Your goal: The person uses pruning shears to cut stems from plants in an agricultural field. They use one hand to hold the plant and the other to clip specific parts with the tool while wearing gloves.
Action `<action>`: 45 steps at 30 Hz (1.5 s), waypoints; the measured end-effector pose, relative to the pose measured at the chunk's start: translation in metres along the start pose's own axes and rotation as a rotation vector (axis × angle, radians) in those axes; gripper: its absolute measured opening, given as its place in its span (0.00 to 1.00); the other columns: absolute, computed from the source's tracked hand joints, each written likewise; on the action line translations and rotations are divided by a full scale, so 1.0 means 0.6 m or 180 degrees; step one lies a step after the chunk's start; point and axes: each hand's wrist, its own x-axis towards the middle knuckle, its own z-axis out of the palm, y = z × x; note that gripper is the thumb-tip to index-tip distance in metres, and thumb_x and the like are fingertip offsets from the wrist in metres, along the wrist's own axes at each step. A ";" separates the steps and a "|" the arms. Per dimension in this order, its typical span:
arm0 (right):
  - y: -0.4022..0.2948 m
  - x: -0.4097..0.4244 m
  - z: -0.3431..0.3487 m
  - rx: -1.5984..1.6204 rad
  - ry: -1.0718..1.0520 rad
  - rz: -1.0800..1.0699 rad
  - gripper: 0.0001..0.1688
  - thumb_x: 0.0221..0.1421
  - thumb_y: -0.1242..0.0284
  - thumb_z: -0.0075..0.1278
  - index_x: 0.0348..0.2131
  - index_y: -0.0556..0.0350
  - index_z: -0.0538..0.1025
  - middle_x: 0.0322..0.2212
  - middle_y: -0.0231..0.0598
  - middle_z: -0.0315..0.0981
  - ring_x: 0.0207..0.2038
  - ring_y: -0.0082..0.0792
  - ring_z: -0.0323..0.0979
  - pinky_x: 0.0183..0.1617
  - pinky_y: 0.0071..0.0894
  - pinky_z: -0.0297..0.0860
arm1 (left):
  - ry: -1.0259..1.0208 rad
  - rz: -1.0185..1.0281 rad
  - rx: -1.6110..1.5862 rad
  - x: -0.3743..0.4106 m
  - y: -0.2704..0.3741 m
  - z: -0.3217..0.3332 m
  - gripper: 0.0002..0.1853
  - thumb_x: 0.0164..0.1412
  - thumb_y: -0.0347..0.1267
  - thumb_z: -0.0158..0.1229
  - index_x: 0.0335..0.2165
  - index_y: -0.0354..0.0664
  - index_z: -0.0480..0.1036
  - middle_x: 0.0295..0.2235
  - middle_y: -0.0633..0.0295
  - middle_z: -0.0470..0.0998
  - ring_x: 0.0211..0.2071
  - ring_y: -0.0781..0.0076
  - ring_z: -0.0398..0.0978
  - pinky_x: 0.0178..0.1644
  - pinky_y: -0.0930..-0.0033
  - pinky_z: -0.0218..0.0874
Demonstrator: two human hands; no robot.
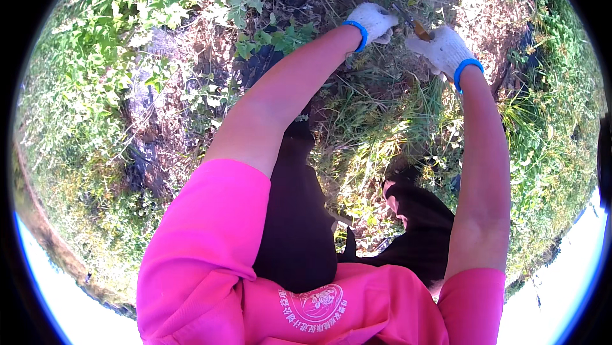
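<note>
My right hand [443, 49], in a white knitted work glove with a blue cuff, grips a hand tool by its orange-brown handle [421, 31]. A thin dark metal part [403, 13] runs from the handle up and to the left; its far end is lost among the stems, so its exact kind is unclear. Just left of the tool is my left hand [372, 20], gloved the same way, low over the weeds with its fingers curled. Whether it holds any stems is hidden. Long green grass [377, 106] grows beneath and below both hands.
Broad-leaved plants [282, 39] grow left of my left hand. Dark sheeting [143, 163] partly covered by dry litter shows at the left. My bent legs in black trousers [296, 211] are close below. Dense green growth [564, 106] lines the right side.
</note>
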 end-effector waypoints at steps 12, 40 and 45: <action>0.062 -0.050 0.058 0.3108 -0.0754 0.0407 0.30 0.49 0.46 0.60 0.30 0.56 0.75 0.22 0.38 0.72 0.23 0.33 0.74 0.29 0.34 0.75 | 0.1646 0.1254 0.3351 0.050 -0.013 -0.085 0.18 0.60 0.43 0.55 0.45 0.49 0.74 0.42 0.52 0.77 0.43 0.50 0.76 0.45 0.47 0.69; 0.081 -0.080 0.121 0.4865 -0.1342 -0.0632 0.29 0.58 0.52 0.54 0.43 0.61 0.75 0.31 0.42 0.78 0.30 0.36 0.78 0.34 0.40 0.78 | 0.0167 0.0725 0.1832 -0.027 0.035 -0.119 0.20 0.58 0.41 0.57 0.43 0.39 0.75 0.29 0.54 0.80 0.28 0.61 0.78 0.35 0.62 0.68; 0.053 -0.061 0.153 0.5221 -0.0957 -0.0850 0.32 0.60 0.54 0.53 0.51 0.61 0.69 0.33 0.46 0.77 0.31 0.38 0.78 0.35 0.43 0.78 | -0.0083 0.0678 0.1433 -0.033 0.045 -0.120 0.16 0.59 0.38 0.57 0.42 0.40 0.76 0.24 0.58 0.78 0.22 0.69 0.75 0.29 0.64 0.66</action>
